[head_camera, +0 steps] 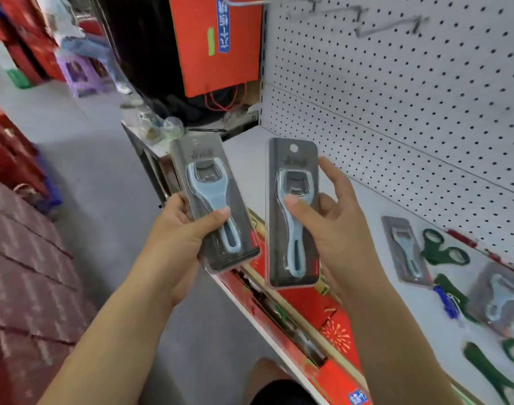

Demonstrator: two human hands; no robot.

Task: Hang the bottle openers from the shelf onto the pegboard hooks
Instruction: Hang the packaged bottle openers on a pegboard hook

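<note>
Both forearms reach fwd from bottom of frame, bare, hands raised in front of the shelf [366, 206].

L hand [179, 229]: forearm angled up-right, palm facing up/inward. Closed on lower half of a carded bottle opener, left pack [213, 200]; thumb pressed across the front over the opener's handle, fingers wrapped behind. Pack tilted, top leaning left, bottom corner over shelf's front edge. Opener inside is pale blue, on dark grey card under clear blister.

R hand [334, 229]: forearm comes up from bottom right, wrist bent slightly left. Closed on a second pack, right pack [292, 211]; thumb on front over the opener's neck, index finger stretched up along the right edge, other fingers behind. Pack roughly upright, round hang hole visible at top. Same pale blue opener on grey card.

The 2 packs are side by side, apart, not touching, both held in air above shelf front.

More openers lie flat on shelf at right: a grey-carded pack [406, 252], another carded pack [496, 296] nearer the edge of frame, plus loose green openers [442, 249] around them; blurry.

Pegboard [410, 83] is white, behind shelf. Metal hooks [387, 27] stick out near top, bare. Red box [217, 42] hangs left of pegboard.
</note>
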